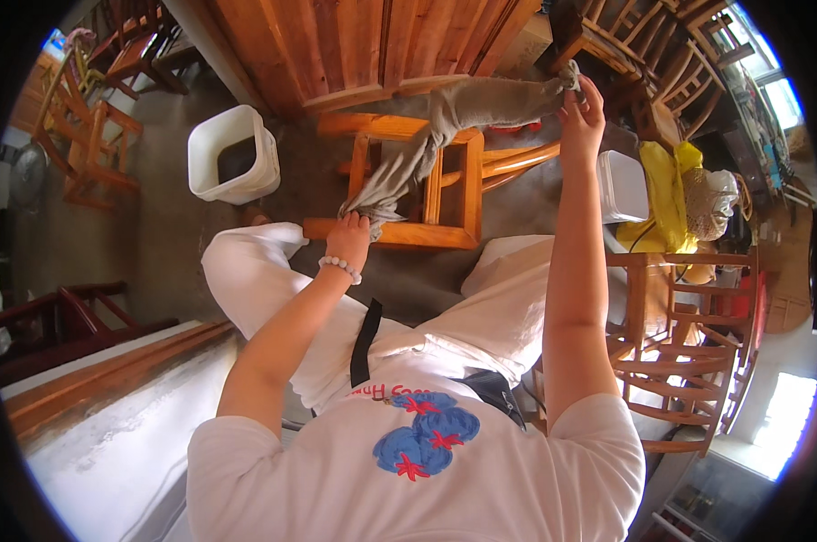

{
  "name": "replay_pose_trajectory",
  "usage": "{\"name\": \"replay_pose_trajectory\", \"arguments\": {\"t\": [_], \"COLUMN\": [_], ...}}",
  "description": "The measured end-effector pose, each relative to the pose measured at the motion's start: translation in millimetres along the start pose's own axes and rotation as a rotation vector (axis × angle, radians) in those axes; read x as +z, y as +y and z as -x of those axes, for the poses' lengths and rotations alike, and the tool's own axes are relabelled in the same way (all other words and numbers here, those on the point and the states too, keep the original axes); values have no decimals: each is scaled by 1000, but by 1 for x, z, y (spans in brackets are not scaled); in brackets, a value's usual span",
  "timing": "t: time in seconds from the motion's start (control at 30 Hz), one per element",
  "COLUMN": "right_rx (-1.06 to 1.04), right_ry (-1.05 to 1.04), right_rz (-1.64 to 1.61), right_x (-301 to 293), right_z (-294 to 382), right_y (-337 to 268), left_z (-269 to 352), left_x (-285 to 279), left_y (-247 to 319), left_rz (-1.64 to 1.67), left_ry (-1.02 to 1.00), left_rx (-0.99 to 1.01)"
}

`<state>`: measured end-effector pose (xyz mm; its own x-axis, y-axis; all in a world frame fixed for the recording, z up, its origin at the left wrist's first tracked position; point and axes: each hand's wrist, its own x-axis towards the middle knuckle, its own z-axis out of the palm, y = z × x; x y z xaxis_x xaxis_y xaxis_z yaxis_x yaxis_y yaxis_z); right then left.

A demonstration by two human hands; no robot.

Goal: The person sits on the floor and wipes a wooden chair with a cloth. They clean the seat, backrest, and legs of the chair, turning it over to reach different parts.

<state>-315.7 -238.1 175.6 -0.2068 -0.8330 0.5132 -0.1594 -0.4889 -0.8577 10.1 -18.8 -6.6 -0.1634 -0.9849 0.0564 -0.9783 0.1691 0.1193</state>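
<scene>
A grey-brown cloth (442,122) is stretched between my hands, slack and partly twisted. My left hand (349,238), with a pale bead bracelet above it, grips the gathered lower end. At the upper right, my right hand (583,112) holds the other end, which is bunched at the fingertips. Beneath the cloth a varnished wooden chair (473,190) lies tipped over on the floor between my legs. Its square frame faces up, and the cloth hides part of it. My left hand is close to the near rail of that frame.
To the left stands a white plastic bucket (266,162) with dark liquid inside. A lidded white container (623,186) and a yellow plastic bag (659,193) are at the right. Wooden chairs (693,379) crowd the right side, and a wooden panel (341,47) rises ahead.
</scene>
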Motion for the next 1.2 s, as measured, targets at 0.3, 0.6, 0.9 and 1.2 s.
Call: {"name": "replay_pose_trajectory", "arguments": {"t": [0.3,0.6,0.9,1.2], "right_rx": [271,398,-599,-323], "right_ry": [-715,-973,-872,-1503], "right_rz": [445,907,1312,1416], "right_x": [28,40,62,72], "right_z": [143,129,163,120], "right_y": [131,98,132,140], "left_z": [0,-3,-3,-5], "left_x": [16,13,1,14], "left_y": [-4,6,14,18], "left_rz": [-25,-10,-108,-112], "left_ry": [133,111,10,55], "left_rx": [-44,-43,-67,-69]}}
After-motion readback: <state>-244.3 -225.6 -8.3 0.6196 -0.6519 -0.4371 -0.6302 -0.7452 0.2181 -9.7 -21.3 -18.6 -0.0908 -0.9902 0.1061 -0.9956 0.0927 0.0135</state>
